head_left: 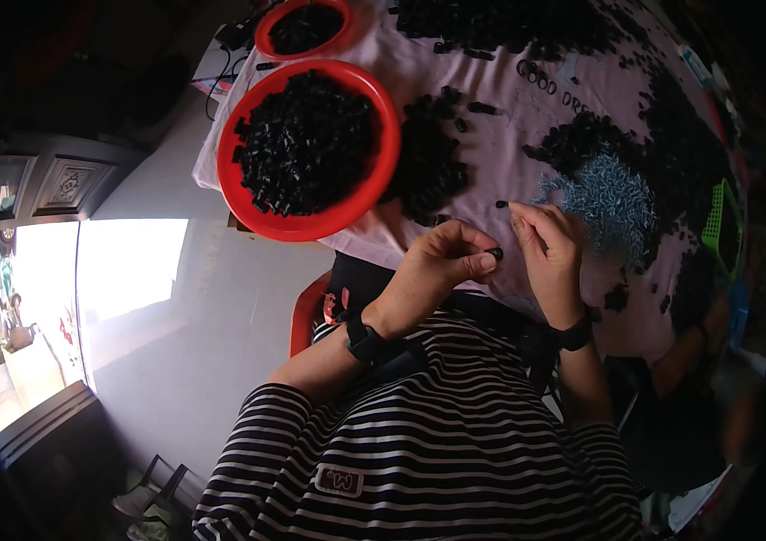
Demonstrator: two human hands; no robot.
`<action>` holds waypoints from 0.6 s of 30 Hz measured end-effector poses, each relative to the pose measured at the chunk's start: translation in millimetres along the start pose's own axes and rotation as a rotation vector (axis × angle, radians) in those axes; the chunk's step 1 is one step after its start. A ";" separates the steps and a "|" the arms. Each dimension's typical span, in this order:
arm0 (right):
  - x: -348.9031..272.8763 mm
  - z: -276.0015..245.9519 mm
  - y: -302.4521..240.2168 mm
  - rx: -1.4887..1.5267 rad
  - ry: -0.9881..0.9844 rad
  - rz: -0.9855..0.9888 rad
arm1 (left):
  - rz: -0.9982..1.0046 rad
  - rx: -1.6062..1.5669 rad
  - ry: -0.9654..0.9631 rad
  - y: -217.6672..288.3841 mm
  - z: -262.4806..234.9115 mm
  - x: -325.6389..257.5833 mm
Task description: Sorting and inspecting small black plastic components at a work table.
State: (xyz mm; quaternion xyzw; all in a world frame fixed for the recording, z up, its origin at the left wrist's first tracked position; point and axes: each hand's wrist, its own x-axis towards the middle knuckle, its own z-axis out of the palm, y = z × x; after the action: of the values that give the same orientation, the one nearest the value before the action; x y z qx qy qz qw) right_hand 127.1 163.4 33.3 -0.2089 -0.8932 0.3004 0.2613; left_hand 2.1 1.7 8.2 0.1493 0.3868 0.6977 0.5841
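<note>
My left hand (pixel 433 270) pinches a small black plastic piece (pixel 495 253) between thumb and index finger, in front of my body. Just to its right, my right hand (pixel 550 257) is closed at the fingertips on another small black piece (pixel 501 205), which pokes out to the left. Close beyond the right hand lies a heap of blue screws (pixel 613 206). A pile of black plastic parts (pixel 433 162) sits on the pink cloth (pixel 491 153) beyond my left hand.
A large red basin (pixel 387 176) full of black parts stands at the table's left edge, with a smaller red basin (pixel 263 38) behind it. More black parts (pixel 500 25) cover the far side. At right are a green basket (pixel 722 225) and another person's arm (pixel 694 352).
</note>
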 end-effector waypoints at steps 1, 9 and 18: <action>-1.4 5.4 6.8 -0.004 0.004 -0.003 | 0.003 0.001 -0.006 0.0 0.5 -0.8; -2.2 22.3 26.9 -0.524 -0.142 -0.232 | -0.137 0.190 -0.023 6.4 2.1 -9.2; -5.9 -19.3 -22.8 -0.182 -0.040 -0.080 | -0.125 -0.028 -0.022 11.6 -0.4 -5.1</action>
State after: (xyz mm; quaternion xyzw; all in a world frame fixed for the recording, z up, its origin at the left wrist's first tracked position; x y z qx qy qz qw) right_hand 138.2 151.8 59.2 -0.1898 -0.9295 0.2112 0.2354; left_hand -4.8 -3.4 17.4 0.1242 0.3790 0.6638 0.6327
